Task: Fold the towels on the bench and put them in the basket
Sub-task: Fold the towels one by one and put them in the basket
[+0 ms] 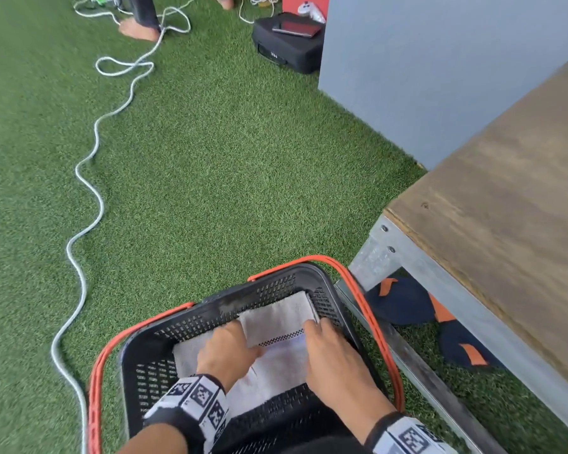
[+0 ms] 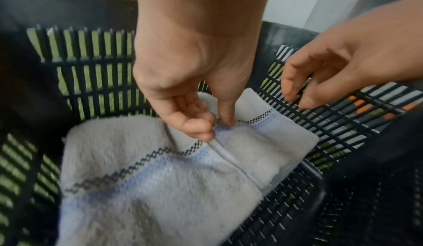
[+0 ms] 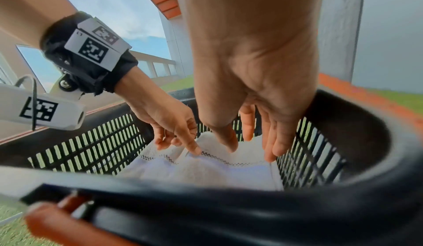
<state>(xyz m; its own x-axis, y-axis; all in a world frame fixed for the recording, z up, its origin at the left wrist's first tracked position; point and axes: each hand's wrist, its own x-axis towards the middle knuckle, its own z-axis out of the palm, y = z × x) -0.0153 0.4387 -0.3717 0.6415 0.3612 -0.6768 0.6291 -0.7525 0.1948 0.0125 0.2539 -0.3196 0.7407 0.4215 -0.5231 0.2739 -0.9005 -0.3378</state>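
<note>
Grey folded towel [image 2: 146, 175] in black slatted basket [image 1: 184, 326] | left hand [image 2: 183, 94] pinches hem | right hand [image 3: 254, 94] fingers apart | advice: release flat, keep fold square.

The black slotted plastic basket [image 1: 164, 371] looks matt, its orange handles [image 1: 368, 309] apparently plastic too. The fluffy grey terry-cloth towel [image 2: 142, 186] carries woven stripes. On the right, the bench's rough wooden top [image 1: 505, 204] sits on dull galvanised metal [image 1: 377, 253].
</note>
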